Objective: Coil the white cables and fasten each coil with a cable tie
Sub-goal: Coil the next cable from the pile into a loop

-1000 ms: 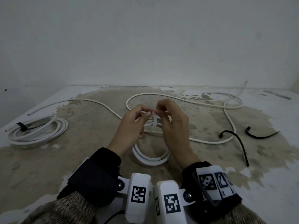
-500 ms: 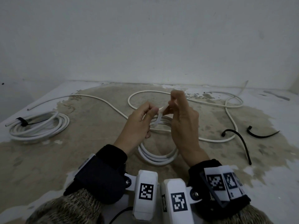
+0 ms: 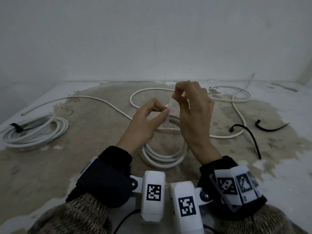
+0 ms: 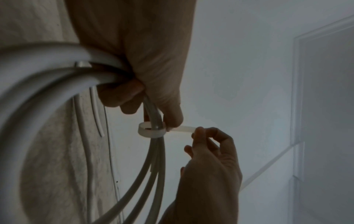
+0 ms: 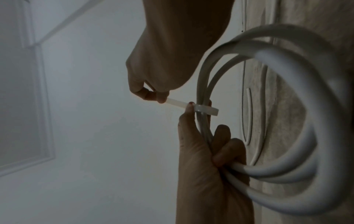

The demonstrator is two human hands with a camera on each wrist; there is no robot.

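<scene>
Flaking stained floor (image 3: pixel 84 162) — white wall (image 3: pixel 152 39).

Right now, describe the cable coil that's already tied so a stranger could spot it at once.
Look at the stained floor in front of the white wall, then go to its far left edge. There lies the finished coil, flat on the floor, away from both hands. Unlike the coil in the hands, it has a black tie round it.

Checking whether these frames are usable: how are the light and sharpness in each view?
Head view: dim, flat light, wide-angle bending at the edges, tie faint. Left wrist view: dark, hand backlit, coil blurred up close. Right wrist view: dim, near coil soft, tie fairly clear.
</scene>
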